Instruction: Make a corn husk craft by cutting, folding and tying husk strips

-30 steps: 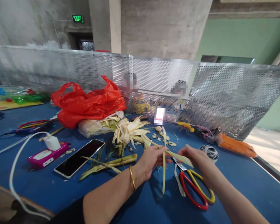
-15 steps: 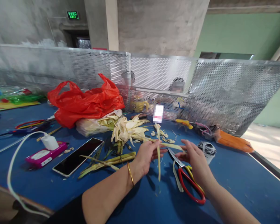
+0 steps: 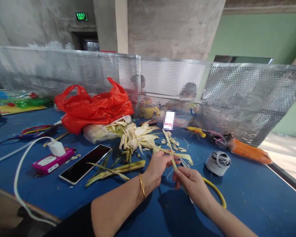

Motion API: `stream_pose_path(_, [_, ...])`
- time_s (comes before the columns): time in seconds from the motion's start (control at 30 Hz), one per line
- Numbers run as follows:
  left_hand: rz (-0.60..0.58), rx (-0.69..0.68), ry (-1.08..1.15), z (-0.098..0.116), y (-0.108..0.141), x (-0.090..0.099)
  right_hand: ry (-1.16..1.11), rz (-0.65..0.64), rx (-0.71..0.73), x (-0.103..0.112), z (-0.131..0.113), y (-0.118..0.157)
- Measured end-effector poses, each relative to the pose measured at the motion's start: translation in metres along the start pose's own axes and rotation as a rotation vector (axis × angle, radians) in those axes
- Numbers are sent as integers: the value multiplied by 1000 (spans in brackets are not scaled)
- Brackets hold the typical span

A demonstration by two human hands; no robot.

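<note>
My left hand pinches pale corn husk strips where they cross, above the blue table. One strip stands upright, and another runs off to the right with its end bent. Lower on the upright strip, my right hand grips it between thumb and fingers. Beneath my right hand lies a pair of scissors, mostly covered; its yellow handle shows to the right. A bunch of dried corn husks rests just beyond my left hand. Longer greenish husk stalks lie left of my wrist.
A smartphone and a magenta power strip with a white plug lie left. A red plastic bag stands behind. A spool of white cord, an orange packet and a yellow glue gun are right. A perforated metal screen borders the table; people sit beyond.
My right hand has left the end of the sideways strip and moved left and down onto the upright strip's lower part. It now covers most of the scissors.
</note>
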State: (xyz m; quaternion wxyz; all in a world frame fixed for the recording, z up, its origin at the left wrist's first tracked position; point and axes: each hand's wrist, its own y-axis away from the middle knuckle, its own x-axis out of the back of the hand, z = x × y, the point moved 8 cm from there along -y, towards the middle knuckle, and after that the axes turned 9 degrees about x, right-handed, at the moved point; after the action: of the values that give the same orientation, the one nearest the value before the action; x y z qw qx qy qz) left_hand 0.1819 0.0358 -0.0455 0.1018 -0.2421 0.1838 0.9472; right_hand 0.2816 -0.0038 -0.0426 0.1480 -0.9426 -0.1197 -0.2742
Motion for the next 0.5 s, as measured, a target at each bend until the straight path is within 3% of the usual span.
stream_pose_path(0.07, [18, -9, -9, -1, -2, 2, 244, 42, 130, 14, -15, 2])
stream_pose_path(0.2, [8, 12, -30, -4, -3, 1, 592, 335, 377, 47, -44, 8])
stream_pose_path(0.27, [-28, 25, -64, -5, 0, -3, 594, 337, 353, 52, -37, 3])
stream_pose_path(0.4, [-87, 17, -185, -4, 5, -11, 398, 198, 177, 48, -9, -9])
stream_pose_path(0.5, [-84, -79, -221, 7, 6, -10, 352, 271, 225, 61, -13, -8])
